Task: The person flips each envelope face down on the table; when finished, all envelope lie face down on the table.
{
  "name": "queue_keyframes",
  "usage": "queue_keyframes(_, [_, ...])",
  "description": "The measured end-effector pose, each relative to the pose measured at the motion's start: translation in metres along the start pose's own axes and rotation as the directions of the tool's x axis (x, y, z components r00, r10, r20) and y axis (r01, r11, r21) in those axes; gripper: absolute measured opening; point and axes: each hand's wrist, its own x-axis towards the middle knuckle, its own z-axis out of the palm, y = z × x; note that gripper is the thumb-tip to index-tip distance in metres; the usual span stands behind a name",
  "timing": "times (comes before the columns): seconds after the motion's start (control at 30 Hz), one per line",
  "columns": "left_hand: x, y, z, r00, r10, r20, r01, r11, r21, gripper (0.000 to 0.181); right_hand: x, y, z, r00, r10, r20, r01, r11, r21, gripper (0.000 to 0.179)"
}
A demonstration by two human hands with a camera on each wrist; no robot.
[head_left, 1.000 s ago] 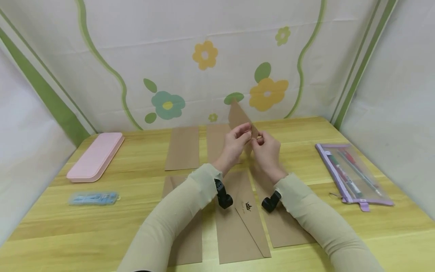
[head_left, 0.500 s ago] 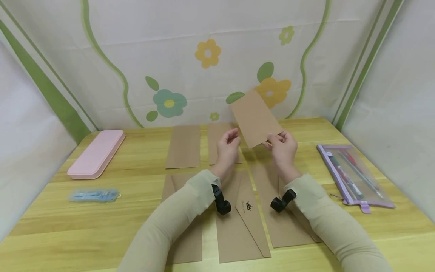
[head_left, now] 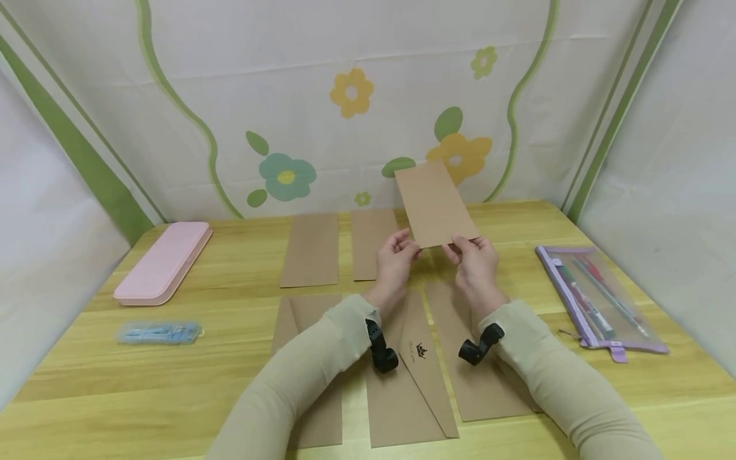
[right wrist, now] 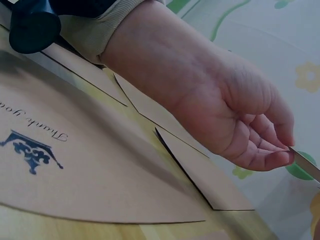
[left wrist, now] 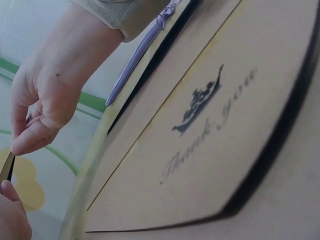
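A plain brown paper envelope (head_left: 436,203) is held up above the back of the table, tilted, its blank face towards me. My left hand (head_left: 397,263) pinches its lower left corner between thumb and fingers, also seen in the right wrist view, where the left hand (right wrist: 220,95) grips the thin edge. At the lower right corner my right hand (head_left: 477,265) pinches it, thumb on the face. Below the hands lie a middle envelope (head_left: 402,396) with a printed crown, a right envelope (head_left: 489,383) and a left envelope (head_left: 316,409), partly covered by my sleeves.
Two more brown envelopes lie behind, a left one (head_left: 310,249) and a right one (head_left: 370,246) near the fabric backdrop (head_left: 218,76). A pink case (head_left: 163,262) and a blue item in clear wrapping (head_left: 159,333) sit left. At right lies a mesh pouch (head_left: 600,300) with pens.
The envelope has turned from nearly edge-on to face me. My left hand let go, then took hold of its lower left corner; my right hand moved right with it.
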Motion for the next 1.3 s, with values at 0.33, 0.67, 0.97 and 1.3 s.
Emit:
queue_keyframes(0.33, [0.003,0.002,0.001,1.000,0.008,0.015,-0.010,0.996,0.094,0.040,0.011,-0.012,-0.017,0.996,-0.015,0.089,0.028,0.988,-0.150,0.033])
queue_keyframes(0.67, [0.007,0.004,-0.003,0.998,-0.010,0.060,-0.004,0.975,0.223,0.040,0.047,-0.039,-0.063,0.870,0.255,0.421,-0.003,0.858,-0.514,0.065])
queue_keyframes(0.97, [0.007,-0.003,-0.007,0.983,-0.122,0.134,0.059,0.914,0.401,0.048,0.058,-0.041,-0.081,0.832,0.340,0.438,0.079,0.710,-0.700,0.066])
queue_keyframes(1.3, [0.012,-0.010,-0.005,0.968,-0.194,0.158,0.062,0.797,0.601,0.051,0.062,-0.039,-0.089,0.834,0.390,0.391,0.046,0.657,-0.753,0.065])
